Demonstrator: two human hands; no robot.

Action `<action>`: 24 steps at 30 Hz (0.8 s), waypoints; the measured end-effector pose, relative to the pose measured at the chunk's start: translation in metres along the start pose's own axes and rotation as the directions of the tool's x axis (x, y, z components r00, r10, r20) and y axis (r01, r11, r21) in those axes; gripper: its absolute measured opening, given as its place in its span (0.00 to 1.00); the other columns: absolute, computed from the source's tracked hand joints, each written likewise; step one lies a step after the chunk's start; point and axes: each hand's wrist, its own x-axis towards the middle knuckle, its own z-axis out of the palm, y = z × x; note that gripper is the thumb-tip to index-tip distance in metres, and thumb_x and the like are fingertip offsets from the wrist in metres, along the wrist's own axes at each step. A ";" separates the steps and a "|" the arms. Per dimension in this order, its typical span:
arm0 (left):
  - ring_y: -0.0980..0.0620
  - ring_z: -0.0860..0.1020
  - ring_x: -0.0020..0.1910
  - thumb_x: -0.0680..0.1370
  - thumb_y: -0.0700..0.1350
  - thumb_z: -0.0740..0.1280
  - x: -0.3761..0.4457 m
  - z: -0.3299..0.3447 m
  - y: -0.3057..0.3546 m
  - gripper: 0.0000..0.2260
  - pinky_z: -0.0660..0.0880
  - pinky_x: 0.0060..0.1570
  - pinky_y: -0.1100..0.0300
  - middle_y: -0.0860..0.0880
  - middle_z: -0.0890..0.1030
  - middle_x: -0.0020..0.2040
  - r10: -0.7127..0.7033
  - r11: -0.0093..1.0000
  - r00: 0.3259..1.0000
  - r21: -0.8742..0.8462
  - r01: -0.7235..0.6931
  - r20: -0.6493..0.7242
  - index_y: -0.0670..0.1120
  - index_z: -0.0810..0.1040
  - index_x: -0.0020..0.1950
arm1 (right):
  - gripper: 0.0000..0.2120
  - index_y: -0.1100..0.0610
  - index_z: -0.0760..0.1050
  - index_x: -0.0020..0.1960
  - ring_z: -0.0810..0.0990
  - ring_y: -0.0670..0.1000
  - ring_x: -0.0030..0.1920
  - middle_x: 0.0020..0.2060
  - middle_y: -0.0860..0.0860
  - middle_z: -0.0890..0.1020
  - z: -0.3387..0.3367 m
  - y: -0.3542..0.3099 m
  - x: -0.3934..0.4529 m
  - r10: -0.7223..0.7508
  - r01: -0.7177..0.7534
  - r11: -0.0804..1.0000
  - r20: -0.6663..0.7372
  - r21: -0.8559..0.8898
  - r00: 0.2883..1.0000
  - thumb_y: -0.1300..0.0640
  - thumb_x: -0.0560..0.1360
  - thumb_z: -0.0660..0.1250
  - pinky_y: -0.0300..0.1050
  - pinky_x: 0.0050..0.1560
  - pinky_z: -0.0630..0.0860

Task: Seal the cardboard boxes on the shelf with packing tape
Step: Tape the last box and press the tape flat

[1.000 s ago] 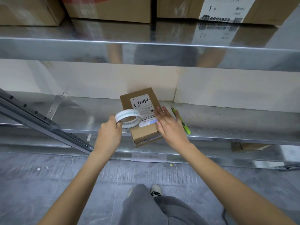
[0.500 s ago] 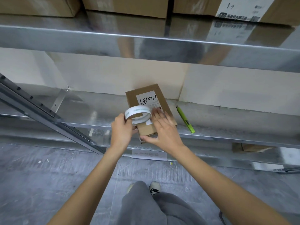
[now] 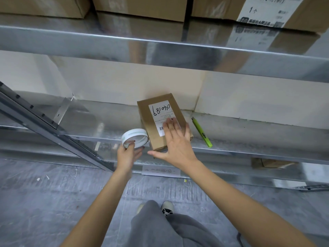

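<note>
Box (image 3: 161, 122) sits at the shelf's front edge (image 3: 249, 154), long axis running front to back, near end overhanging slightly. Right hand (image 3: 175, 141) presses flat on its top, fingers spread. Left hand (image 3: 129, 155) pinches the tape roll (image 3: 135, 138) just beside the box's left side, nearest the unsealed near end. Green marker (image 3: 202, 131) lies right.

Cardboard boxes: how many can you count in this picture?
5, perhaps more hidden: small labelled box under the right hand; three on the top shelf; one below.
</note>
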 end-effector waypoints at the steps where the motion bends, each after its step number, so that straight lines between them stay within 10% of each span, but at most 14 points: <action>1: 0.44 0.81 0.52 0.82 0.47 0.62 -0.001 0.005 -0.003 0.13 0.79 0.55 0.47 0.41 0.79 0.61 -0.093 0.993 0.995 -0.068 0.095 0.034 0.43 0.74 0.64 | 0.51 0.57 0.60 0.76 0.57 0.58 0.76 0.75 0.59 0.63 0.002 -0.003 0.000 0.008 -0.008 1.000 -0.004 -0.029 1.000 0.21 0.67 0.48 0.71 0.71 0.48; 7: 0.47 0.82 0.51 0.78 0.65 0.58 -0.005 0.035 -0.005 0.22 0.74 0.58 0.47 0.44 0.83 0.54 -0.362 0.922 0.909 -0.060 0.382 0.207 0.50 0.80 0.56 | 0.39 0.49 0.64 0.75 0.62 0.63 0.74 0.74 0.55 0.66 0.012 -0.006 -0.003 -0.026 0.019 0.997 -0.112 -0.069 0.993 0.27 0.71 0.55 0.74 0.66 0.55; 17: 0.41 0.82 0.53 0.80 0.57 0.61 -0.007 0.042 0.011 0.13 0.76 0.59 0.42 0.44 0.85 0.49 0.044 0.999 0.999 0.009 -0.044 0.021 0.53 0.82 0.46 | 0.34 0.44 0.62 0.76 0.61 0.59 0.75 0.76 0.50 0.63 -0.002 0.004 -0.003 0.161 -0.123 0.974 -0.200 0.191 0.967 0.30 0.74 0.51 0.68 0.68 0.57; 24: 0.46 0.76 0.31 0.82 0.48 0.60 -0.016 0.017 0.051 0.14 0.74 0.30 0.51 0.47 0.75 0.30 0.574 0.711 0.818 0.477 -0.517 0.030 0.43 0.75 0.41 | 0.29 0.44 0.59 0.76 0.66 0.39 0.70 0.71 0.41 0.67 -0.019 0.014 -0.019 0.290 -0.181 0.457 0.046 0.871 0.956 0.41 0.77 0.61 0.46 0.72 0.64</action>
